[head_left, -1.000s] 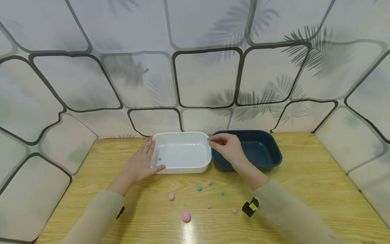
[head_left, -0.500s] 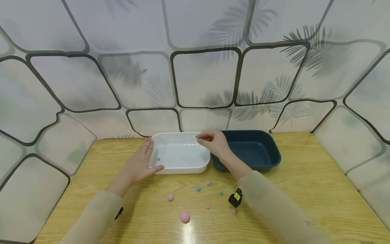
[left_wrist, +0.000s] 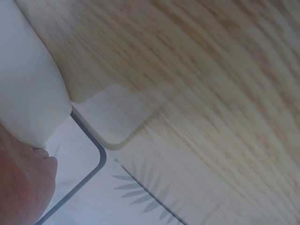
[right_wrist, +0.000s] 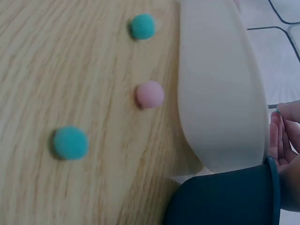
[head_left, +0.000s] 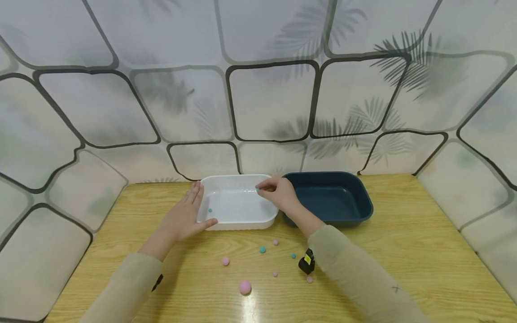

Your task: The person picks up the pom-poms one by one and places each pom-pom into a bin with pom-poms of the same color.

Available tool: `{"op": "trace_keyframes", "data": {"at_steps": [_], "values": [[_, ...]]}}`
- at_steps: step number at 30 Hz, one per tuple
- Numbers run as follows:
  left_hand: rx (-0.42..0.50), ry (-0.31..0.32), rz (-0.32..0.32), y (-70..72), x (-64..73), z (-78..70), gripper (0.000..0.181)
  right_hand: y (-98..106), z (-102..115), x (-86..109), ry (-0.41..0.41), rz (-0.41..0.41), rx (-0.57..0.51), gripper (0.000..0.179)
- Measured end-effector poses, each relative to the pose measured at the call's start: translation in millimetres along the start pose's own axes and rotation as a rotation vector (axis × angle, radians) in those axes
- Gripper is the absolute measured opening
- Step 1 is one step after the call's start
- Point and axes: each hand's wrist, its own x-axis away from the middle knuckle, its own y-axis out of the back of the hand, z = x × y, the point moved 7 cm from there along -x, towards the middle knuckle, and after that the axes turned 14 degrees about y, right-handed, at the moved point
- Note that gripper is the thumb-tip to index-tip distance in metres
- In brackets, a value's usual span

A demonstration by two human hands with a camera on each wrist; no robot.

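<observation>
My right hand [head_left: 280, 195] pinches a small teal pom-pom [head_left: 257, 189] between thumb and fingertips, over the right part of the white dish [head_left: 238, 225]. In the right wrist view, that hand [right_wrist: 288, 129] shows at the right edge, a speck of teal at its fingertips. My left hand [head_left: 183, 217] rests against the dish's left end, fingers straight along the rim and thumb at the front corner. One teal pom-pom [head_left: 210, 210] lies inside the dish near the left. The left wrist view shows only part of the left hand [left_wrist: 26, 183] beside the dish's white wall [left_wrist: 33, 79].
A dark blue dish [head_left: 331, 223] stands right beside the white one. On the wooden table [head_left: 404, 251] in front lie several pink and teal pom-poms, among them a large pink one [head_left: 245, 287] and a teal one [head_left: 262, 250]. A patterned backdrop [head_left: 270, 103] rises behind the dishes.
My right hand has moved left with the teal pom-pom, from the gap between the dishes to over the white dish, and a little lower. The left hand stays in place.
</observation>
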Motion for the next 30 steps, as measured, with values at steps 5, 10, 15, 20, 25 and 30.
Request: {"op": "trace_keyframes", "data": {"at_steps": [5,10,15,20,25,30], "values": [[-0.005,-0.003,-0.006,0.1,-0.3,0.4,0.112,-5.4,6.0,2.4,0.066,0.046,0.086,0.015],[-0.010,-0.007,-0.008,0.1,-1.4,0.7,0.112,-6.5,8.6,3.7,0.086,0.041,0.112,0.016],[-0.004,-0.003,-0.010,0.1,-2.8,1.9,0.112,-5.9,9.6,3.9,0.115,0.023,0.106,0.016],[0.001,-0.003,-0.009,0.0,-3.2,2.0,0.111,-2.6,9.8,1.8,0.113,0.008,0.085,0.016],[0.004,-0.001,-0.008,0.6,-3.3,1.9,0.111,2.4,7.2,-0.6,0.084,-0.005,0.035,0.017],[0.010,0.006,0.000,0.0,-4.2,2.4,0.111,9.8,8.4,0.1,0.062,0.007,0.003,0.019]]}}
